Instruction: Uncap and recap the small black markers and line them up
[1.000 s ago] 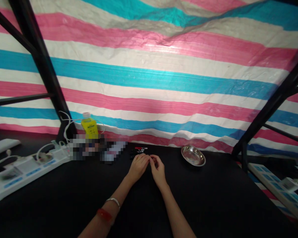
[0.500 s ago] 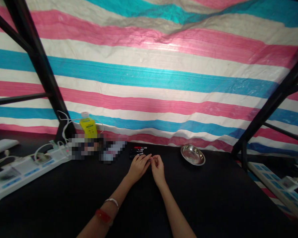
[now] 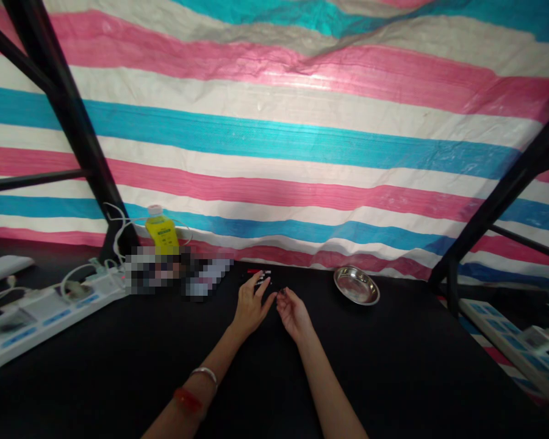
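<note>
My left hand [image 3: 250, 306] is open, its fingers spread just in front of a small group of slim pen-like sticks. Nothing shows in its grasp. One red stick [image 3: 255, 271] lies at the back of that group; darker ones with pale ends are partly covered by my left fingers. Close by on the right, my right hand [image 3: 295, 314] is closed in a pinch. Between its fingertips sits a small dark object [image 3: 282, 292], too small to name. The two hands are apart by a narrow gap.
A shiny metal bowl [image 3: 357, 285] stands to the right on the black table [image 3: 375, 366]. To the left are a yellow bottle [image 3: 163, 233], blurred-out items and a white power strip [image 3: 50, 323] with cables. A striped tarp [image 3: 274, 195] hangs behind; black frame posts flank the table.
My left hand has opened, its fingers spreading away from my right fingertips. A small dark object now shows in my right hand's pinch. The view has shifted slightly.
</note>
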{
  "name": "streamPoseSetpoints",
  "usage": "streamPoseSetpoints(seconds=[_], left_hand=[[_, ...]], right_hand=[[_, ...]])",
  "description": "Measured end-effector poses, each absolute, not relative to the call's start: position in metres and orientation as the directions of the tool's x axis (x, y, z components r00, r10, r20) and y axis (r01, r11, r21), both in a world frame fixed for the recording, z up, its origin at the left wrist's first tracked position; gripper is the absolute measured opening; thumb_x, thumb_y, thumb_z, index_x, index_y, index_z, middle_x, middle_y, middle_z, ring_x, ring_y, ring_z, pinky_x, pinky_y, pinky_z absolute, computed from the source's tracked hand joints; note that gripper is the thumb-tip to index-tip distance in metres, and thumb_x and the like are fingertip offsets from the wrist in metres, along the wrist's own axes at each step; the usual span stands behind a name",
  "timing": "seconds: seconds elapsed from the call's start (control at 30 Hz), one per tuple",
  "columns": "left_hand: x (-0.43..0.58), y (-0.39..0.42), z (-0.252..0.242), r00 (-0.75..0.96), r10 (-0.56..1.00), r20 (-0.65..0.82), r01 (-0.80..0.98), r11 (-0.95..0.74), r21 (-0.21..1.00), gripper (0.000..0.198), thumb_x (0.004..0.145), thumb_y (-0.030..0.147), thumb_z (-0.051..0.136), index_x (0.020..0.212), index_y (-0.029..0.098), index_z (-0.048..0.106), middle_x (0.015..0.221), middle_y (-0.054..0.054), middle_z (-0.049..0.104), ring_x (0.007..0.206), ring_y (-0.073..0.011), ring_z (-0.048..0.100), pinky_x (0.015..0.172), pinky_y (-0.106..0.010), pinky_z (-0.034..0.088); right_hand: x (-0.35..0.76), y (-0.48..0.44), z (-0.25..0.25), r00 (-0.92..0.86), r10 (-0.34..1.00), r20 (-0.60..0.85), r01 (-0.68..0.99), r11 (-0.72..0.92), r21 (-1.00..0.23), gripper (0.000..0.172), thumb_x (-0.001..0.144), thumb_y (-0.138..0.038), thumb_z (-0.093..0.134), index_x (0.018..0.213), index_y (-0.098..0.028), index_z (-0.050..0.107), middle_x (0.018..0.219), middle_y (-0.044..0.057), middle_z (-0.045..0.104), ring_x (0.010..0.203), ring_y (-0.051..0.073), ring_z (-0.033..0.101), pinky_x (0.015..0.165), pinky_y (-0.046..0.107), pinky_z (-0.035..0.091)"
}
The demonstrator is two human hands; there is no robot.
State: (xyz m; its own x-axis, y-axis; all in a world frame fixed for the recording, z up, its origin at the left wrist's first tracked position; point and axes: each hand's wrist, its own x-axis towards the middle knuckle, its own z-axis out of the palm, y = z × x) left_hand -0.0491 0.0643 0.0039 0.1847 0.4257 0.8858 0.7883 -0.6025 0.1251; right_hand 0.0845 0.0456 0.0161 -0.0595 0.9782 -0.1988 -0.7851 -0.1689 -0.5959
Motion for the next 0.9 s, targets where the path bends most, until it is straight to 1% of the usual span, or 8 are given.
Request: streamPoseSetpoints(seconds=[0.07, 0.17, 0.27, 0.4, 0.47, 0.6, 0.77, 0.9], left_hand=[[-0.049, 0.065, 0.002, 0.217, 0.425, 0.879, 0.763, -0.635, 0.119, 0.040, 0.083, 0.027, 0.053, 0.122, 0.020, 0.044, 0.126, -0.015, 0.049, 0.114, -0.0247, 0.050, 0.091, -0.039, 0.042], [-0.049, 0.065, 0.001, 0.201, 0.416, 0.887, 0.765, -0.632, 0.123, 0.040, 0.082, 0.024, 0.054, 0.121, 0.020, 0.047, 0.128, -0.015, 0.047, 0.115, -0.0254, 0.049, 0.091, -0.040, 0.043], [-0.049, 0.064, 0.003, 0.275, 0.400, 0.874, 0.743, -0.665, 0.071, 0.037, 0.082, 0.018, 0.051, 0.119, 0.023, 0.051, 0.128, -0.013, 0.046, 0.117, -0.0256, 0.046, 0.093, -0.041, 0.043], [-0.048, 0.063, 0.008, 0.371, 0.409, 0.834, 0.694, -0.718, 0.043, 0.033, 0.085, 0.013, 0.042, 0.114, 0.022, 0.056, 0.131, -0.012, 0.042, 0.111, -0.0204, 0.051, 0.090, -0.036, 0.046], [-0.048, 0.063, 0.010, 0.338, 0.429, 0.837, 0.713, -0.697, 0.070, 0.027, 0.085, 0.014, 0.043, 0.105, 0.020, 0.060, 0.131, -0.013, 0.042, 0.106, -0.0193, 0.053, 0.087, -0.036, 0.047], [-0.050, 0.062, 0.013, 0.241, 0.482, 0.842, 0.775, -0.619, 0.132, 0.020, 0.083, 0.018, 0.048, 0.095, 0.018, 0.064, 0.130, -0.015, 0.042, 0.105, -0.0225, 0.053, 0.086, -0.039, 0.046], [-0.051, 0.062, 0.012, 0.193, 0.488, 0.851, 0.799, -0.582, 0.153, 0.024, 0.082, 0.017, 0.049, 0.099, 0.020, 0.066, 0.133, -0.014, 0.041, 0.113, -0.0277, 0.048, 0.088, -0.042, 0.044], [-0.051, 0.066, 0.008, 0.184, 0.507, 0.842, 0.799, -0.576, 0.172, 0.029, 0.084, 0.015, 0.044, 0.099, 0.023, 0.067, 0.130, -0.010, 0.048, 0.116, -0.0274, 0.047, 0.090, -0.042, 0.042]], right_hand=[[0.083, 0.045, 0.016, -0.065, 0.972, -0.224, -0.788, -0.188, -0.586, 0.008, 0.073, -0.020, 0.063, 0.067, -0.016, 0.059, 0.058, 0.001, 0.062, 0.045, 0.008, 0.052, 0.043, 0.018, 0.041], [0.082, 0.046, 0.013, -0.065, 0.968, -0.244, -0.777, -0.202, -0.596, 0.009, 0.074, -0.020, 0.062, 0.066, -0.016, 0.060, 0.060, 0.002, 0.064, 0.045, 0.009, 0.053, 0.044, 0.019, 0.042], [0.082, 0.047, 0.010, -0.066, 0.965, -0.256, -0.777, -0.210, -0.594, 0.008, 0.073, -0.019, 0.063, 0.067, -0.016, 0.060, 0.060, 0.003, 0.065, 0.046, 0.009, 0.054, 0.046, 0.020, 0.044], [0.082, 0.048, 0.010, -0.091, 0.967, -0.237, -0.773, -0.218, -0.595, 0.008, 0.075, -0.019, 0.061, 0.068, -0.016, 0.060, 0.060, 0.002, 0.065, 0.047, 0.010, 0.055, 0.047, 0.020, 0.045], [0.082, 0.047, 0.011, -0.110, 0.965, -0.239, -0.765, -0.235, -0.600, 0.007, 0.075, -0.018, 0.061, 0.068, -0.015, 0.060, 0.060, 0.003, 0.065, 0.047, 0.009, 0.055, 0.047, 0.020, 0.045], [0.081, 0.045, 0.015, -0.150, 0.955, -0.254, -0.751, -0.277, -0.599, 0.011, 0.077, -0.020, 0.060, 0.069, -0.013, 0.062, 0.060, 0.003, 0.065, 0.047, 0.009, 0.055, 0.047, 0.019, 0.045], [0.082, 0.042, 0.020, -0.159, 0.946, -0.284, -0.764, -0.300, -0.571, 0.017, 0.082, -0.021, 0.055, 0.070, -0.011, 0.063, 0.059, 0.003, 0.063, 0.048, 0.008, 0.056, 0.049, 0.019, 0.046], [0.083, 0.039, 0.023, -0.205, 0.933, -0.297, -0.740, -0.346, -0.576, 0.018, 0.084, -0.024, 0.054, 0.074, -0.012, 0.063, 0.061, 0.003, 0.064, 0.049, 0.008, 0.056, 0.049, 0.017, 0.046]])
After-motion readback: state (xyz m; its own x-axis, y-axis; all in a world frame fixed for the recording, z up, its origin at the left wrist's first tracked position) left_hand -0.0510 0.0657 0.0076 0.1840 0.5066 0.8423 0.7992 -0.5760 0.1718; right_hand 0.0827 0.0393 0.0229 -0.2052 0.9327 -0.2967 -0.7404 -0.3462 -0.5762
